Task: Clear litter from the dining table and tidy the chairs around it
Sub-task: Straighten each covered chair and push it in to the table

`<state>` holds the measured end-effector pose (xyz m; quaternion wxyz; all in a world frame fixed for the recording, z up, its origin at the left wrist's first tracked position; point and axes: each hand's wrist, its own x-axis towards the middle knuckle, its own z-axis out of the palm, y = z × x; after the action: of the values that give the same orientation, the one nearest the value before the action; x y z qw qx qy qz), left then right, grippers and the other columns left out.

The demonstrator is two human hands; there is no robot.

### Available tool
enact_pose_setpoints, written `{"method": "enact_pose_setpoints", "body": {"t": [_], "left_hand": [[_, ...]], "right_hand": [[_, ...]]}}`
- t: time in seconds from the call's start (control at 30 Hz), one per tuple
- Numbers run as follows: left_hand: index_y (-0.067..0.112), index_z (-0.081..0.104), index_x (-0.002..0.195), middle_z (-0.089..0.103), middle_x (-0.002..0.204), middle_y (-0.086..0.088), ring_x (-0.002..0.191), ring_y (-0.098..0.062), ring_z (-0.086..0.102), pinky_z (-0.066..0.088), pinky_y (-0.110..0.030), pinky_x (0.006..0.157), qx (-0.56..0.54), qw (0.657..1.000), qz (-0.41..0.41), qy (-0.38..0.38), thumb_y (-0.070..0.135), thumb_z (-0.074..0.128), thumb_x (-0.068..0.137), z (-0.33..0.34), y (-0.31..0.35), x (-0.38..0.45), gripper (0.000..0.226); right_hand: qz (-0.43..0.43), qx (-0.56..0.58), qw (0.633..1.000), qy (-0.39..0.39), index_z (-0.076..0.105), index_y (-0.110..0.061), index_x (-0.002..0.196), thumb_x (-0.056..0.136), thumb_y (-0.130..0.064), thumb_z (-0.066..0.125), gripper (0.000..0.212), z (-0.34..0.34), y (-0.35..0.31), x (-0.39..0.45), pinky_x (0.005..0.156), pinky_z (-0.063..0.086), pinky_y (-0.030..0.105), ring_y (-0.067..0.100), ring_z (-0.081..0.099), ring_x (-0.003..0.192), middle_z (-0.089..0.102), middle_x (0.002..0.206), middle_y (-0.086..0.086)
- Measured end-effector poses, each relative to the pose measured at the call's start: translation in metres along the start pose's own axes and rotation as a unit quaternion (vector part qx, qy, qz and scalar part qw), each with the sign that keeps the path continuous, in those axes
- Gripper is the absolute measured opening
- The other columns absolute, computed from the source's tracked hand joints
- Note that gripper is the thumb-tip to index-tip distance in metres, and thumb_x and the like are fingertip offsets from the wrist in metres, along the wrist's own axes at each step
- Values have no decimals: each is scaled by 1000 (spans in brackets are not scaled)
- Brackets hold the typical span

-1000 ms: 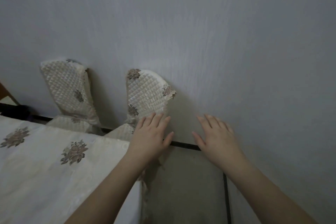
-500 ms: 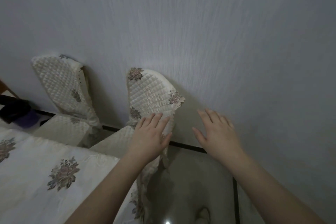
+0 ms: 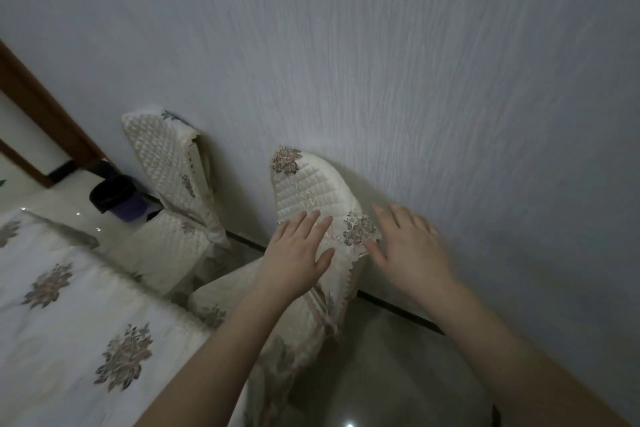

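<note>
Left hand (image 3: pixel 298 260) lies flat, fingers straight, on the quilted back of the near chair (image 3: pixel 311 194). Right hand (image 3: pixel 412 250) spread open at the back's right edge, thumb near the lace trim. Chair sits against the wall (image 3: pixel 415 62), just beyond the tabletop (image 3: pixel 69 315) corner. Second chair (image 3: pixel 173 163) to its left.

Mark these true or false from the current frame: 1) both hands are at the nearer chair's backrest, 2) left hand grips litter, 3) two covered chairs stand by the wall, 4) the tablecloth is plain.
1) True: left hand lies on the nearer chair backrest, right hand is at its edge.
2) False: its fingers are straight and hold nothing.
3) True: the farther chair also wears a quilted cover.
4) False: the tablecloth has flower motifs.
</note>
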<state>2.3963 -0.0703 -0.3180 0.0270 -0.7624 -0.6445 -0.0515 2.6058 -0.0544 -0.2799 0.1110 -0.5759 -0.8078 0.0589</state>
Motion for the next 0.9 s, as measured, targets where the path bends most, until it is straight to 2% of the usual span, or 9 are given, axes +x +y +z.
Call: {"method": "enact_pose_setpoints", "body": {"t": [0.2,0.33,0.47,0.57,0.67,0.9], "left_hand": [[26,33,147,37,152,0,141,-22,31,27,-41,113,0,1000,-23,1,55,21,90,16,-29,31,65],[24,33,147,40,150,-2,139,-23,35,30,-42,111,-5,1000,-19,-4,54,27,90,36,-51,59,64],[22,33,147,40,150,-2,139,-24,35,29,-41,110,-8,1000,14,14,47,48,92,59,-75,90,62],[23,28,149,35,153,-3,142,-25,30,25,-42,114,-20,999,46,0,48,54,90,69,-95,119,69],[26,16,152,24,157,-1,144,-23,22,21,-43,117,-12,996,76,-41,50,63,83,79,-117,145,87],[23,5,153,8,161,0,148,-22,8,14,-45,119,3,991,110,-69,46,74,76,104,-151,197,107]], "right_hand": [[-23,26,999,-42,19,-23,150,96,-52,38,64,18,5,36,112,21,40,26,27,139,24,156,6],[-38,24,998,-40,19,-22,150,95,-50,40,65,30,-2,65,112,25,42,27,30,137,28,154,6],[-26,15,998,-55,18,-21,150,95,-51,41,67,49,-4,90,111,26,42,26,31,137,29,153,5],[-1,11,997,-78,17,-20,150,94,-52,41,69,65,-5,104,109,29,41,26,35,134,32,151,5],[40,10,996,-85,19,-21,149,93,-52,43,68,83,-9,119,104,34,39,26,41,128,37,147,3],[89,31,989,-110,12,-15,149,90,-52,46,77,122,-6,141,105,36,41,28,43,126,35,146,8]]}}
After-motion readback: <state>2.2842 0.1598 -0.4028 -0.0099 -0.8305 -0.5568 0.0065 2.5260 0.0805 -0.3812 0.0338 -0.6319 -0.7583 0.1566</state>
